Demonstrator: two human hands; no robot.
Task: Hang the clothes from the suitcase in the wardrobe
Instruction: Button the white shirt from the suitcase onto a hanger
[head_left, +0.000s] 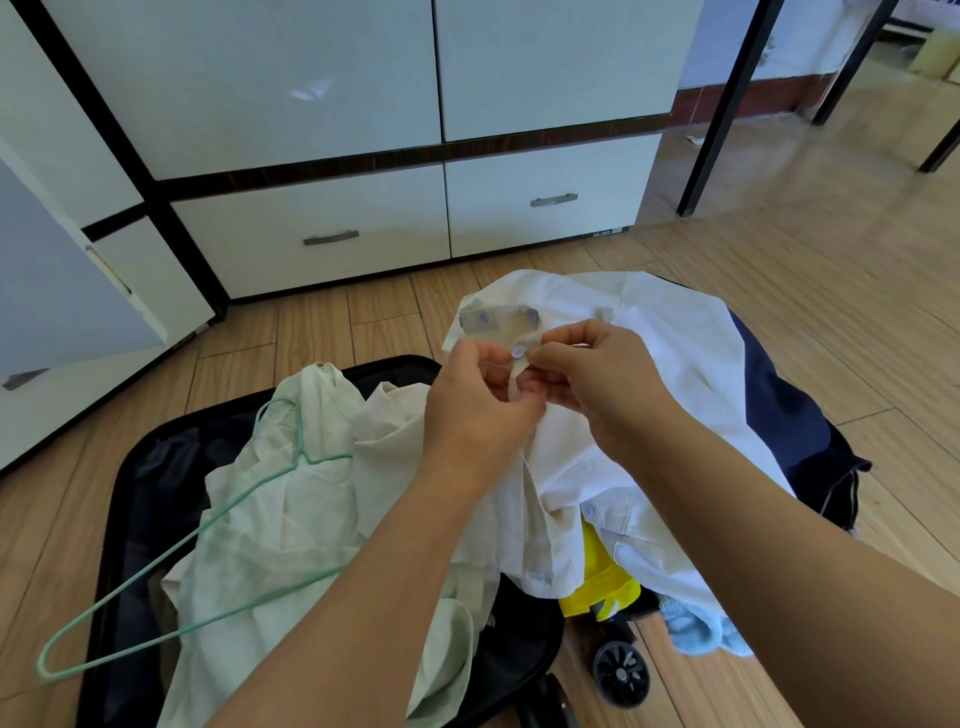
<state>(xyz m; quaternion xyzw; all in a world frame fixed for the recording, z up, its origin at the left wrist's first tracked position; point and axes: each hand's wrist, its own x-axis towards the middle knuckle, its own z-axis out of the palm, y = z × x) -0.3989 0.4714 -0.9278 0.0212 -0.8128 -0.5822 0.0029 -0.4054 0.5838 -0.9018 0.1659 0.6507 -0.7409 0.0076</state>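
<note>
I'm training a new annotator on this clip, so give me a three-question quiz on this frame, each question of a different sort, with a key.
1. True or false: the green hanger is already inside the white shirt.
2. What do both hands, left and right, pinch?
A. a drawer handle
B. the shirt's placket at a button
C. the suitcase wheel
3. Fill in: the hanger lies on a pale ___ garment in the open suitcase.

Key: 1 false; 2 B; 3 green.
</note>
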